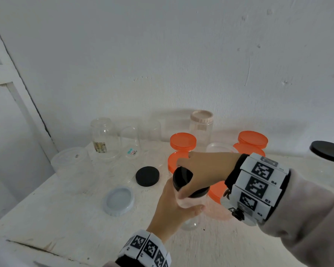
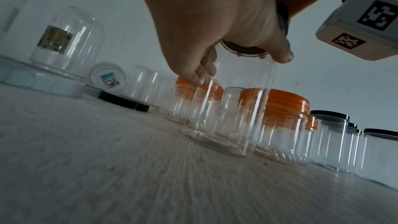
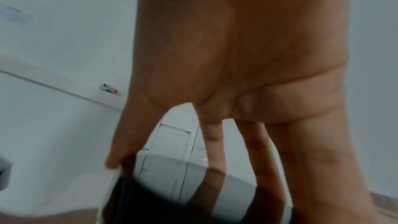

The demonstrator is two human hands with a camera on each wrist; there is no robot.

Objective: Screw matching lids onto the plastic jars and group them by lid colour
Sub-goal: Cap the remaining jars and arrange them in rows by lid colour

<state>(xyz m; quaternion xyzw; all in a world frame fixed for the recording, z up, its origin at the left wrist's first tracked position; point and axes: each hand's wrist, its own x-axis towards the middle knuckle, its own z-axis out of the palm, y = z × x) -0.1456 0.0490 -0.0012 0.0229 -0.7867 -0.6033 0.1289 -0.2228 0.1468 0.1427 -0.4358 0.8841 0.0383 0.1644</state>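
L hand (image 1: 170, 207): wrapped round the upper body of the clear jar (image 2: 232, 108), thumb one side, fingers the other. It's the brace, so the jar can't spin w/ the lid.
R hand (image 1: 204, 170): over the top, fingertips + thumb clamped on the rim of the black lid (image 1: 181, 178) – top grip gives me the twist.
Jar pos: upright, front-centre of the table (image 1: 66, 218), just in front of the orange group (image 1: 183, 141). Base looks down on the surface, can't confirm.
Lid seat: on the neck. Neck ring shows below it in the left wrist view, so I'd judge it's not fully tight.
Black group (image 1: 328, 154): lidded jars at far right – prob where this one goes.
Unsorted: uncapped jars (image 1: 104, 137) mouth-down at left, w/ spare black lid (image 1: 147, 176) and grey lid (image 1: 118, 201) lying flat near them, apart from the sorted groups.
Risk: thin clear wall. Squeeze too hard and it flexes, so the lid could cross-thread.
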